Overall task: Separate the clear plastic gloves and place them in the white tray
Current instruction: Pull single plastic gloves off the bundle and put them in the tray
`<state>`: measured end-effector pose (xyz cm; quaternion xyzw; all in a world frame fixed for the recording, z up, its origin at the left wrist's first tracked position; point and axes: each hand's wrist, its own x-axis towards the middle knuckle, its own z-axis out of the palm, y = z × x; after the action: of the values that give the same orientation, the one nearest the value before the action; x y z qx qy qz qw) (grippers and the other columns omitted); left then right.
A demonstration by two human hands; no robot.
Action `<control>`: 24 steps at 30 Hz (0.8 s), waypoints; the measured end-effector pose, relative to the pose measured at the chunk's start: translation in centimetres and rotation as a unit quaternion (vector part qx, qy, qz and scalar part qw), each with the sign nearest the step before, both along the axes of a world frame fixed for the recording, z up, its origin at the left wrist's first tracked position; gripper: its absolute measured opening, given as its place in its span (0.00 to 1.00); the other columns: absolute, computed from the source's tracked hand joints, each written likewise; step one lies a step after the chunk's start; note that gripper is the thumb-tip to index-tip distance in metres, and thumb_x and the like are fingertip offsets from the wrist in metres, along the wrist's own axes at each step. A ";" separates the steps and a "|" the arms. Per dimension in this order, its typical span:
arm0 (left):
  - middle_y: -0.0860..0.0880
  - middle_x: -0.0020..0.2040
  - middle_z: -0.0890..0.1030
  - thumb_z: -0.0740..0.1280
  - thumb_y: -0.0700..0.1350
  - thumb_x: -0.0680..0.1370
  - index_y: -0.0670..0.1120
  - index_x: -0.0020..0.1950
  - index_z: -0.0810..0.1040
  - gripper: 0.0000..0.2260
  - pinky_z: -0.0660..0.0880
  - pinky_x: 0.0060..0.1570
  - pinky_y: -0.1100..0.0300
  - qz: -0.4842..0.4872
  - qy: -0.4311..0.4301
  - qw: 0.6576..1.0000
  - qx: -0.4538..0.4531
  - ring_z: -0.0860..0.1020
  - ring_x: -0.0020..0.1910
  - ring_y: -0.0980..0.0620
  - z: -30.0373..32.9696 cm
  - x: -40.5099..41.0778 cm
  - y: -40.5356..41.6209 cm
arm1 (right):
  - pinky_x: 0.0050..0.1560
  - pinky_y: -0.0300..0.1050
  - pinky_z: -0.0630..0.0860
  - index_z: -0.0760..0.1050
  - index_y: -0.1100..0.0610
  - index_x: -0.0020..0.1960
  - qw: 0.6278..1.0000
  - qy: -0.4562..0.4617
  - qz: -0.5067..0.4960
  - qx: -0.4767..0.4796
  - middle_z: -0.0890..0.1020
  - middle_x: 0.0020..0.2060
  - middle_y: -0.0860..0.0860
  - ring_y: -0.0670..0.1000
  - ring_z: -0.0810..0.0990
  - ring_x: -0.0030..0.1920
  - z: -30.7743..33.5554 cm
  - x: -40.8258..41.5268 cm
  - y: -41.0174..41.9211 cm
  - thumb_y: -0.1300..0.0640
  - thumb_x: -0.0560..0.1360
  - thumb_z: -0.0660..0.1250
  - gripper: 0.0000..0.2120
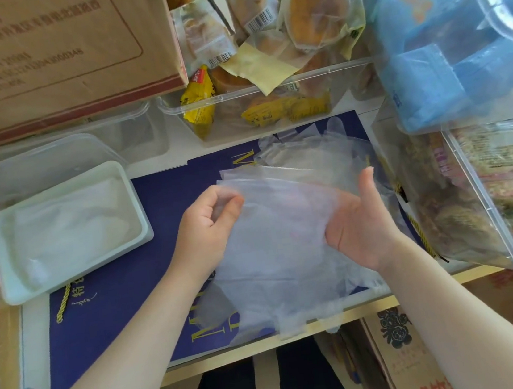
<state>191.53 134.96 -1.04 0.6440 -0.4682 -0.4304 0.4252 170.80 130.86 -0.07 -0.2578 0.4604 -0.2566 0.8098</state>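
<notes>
A stack of clear plastic gloves (284, 223) is held above a dark blue flat box (117, 308). My left hand (210, 225) pinches the stack's upper left edge between thumb and curled fingers. My right hand (362, 223) holds the right side, thumb up on top and fingers hidden beneath the plastic. The glove fingers hang down toward the box's near edge. More clear gloves (301, 150) lie on the box behind the held ones. The white tray (1, 258) sits to the left with clear gloves (71, 226) lying in it.
A cardboard box (38, 59) sits at the back left. A clear bin of wrapped pastries (257, 103) stands behind the blue box. Clear bins of blue packets (456, 40) and snacks (507, 195) crowd the right. An empty clear container (35, 163) lies behind the tray.
</notes>
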 end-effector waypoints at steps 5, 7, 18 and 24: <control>0.61 0.40 0.80 0.64 0.44 0.78 0.54 0.44 0.76 0.06 0.73 0.47 0.66 0.034 -0.014 0.999 -0.018 0.77 0.43 0.62 0.4 -0.3 -0.2 | 0.37 0.29 0.73 0.78 0.53 0.50 0.971 0.180 0.065 -0.145 0.83 0.41 0.43 0.39 0.81 0.40 0.3 1.2 1.0 0.60 0.73 0.68 0.06; 0.59 0.41 0.80 0.63 0.44 0.79 0.55 0.44 0.75 0.06 0.72 0.46 0.70 0.039 -0.019 0.999 -0.025 0.76 0.43 0.65 0.8 -0.5 -0.2 | 0.40 0.33 0.74 0.80 0.57 0.48 0.964 0.199 0.059 -0.165 0.84 0.40 0.46 0.42 0.81 0.39 0.4 1.8 1.0 0.60 0.72 0.70 0.05; 0.52 0.45 0.85 0.64 0.43 0.78 0.49 0.51 0.79 0.05 0.77 0.46 0.56 0.021 0.151 0.985 0.080 0.83 0.46 0.52 2.1 2.0 0.2 | 0.41 0.41 0.72 0.76 0.57 0.47 0.977 0.117 0.102 -0.145 0.81 0.36 0.46 0.49 0.79 0.39 2.0 2.1 0.0 0.49 0.71 0.69 0.12; 0.56 0.41 0.83 0.61 0.44 0.80 0.52 0.46 0.78 0.07 0.75 0.46 0.61 0.006 0.131 0.991 0.042 0.81 0.43 0.58 2.0 3.2 0.3 | 0.49 0.39 0.77 0.83 0.55 0.43 0.981 0.053 0.174 -0.067 0.85 0.41 0.50 0.47 0.83 0.44 1.9 3.1 -0.9 0.53 0.65 0.68 0.10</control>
<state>194.71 135.30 0.95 0.6022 -0.3863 -0.5276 0.4579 173.85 129.99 1.88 -0.4013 0.4328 -0.1281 0.7970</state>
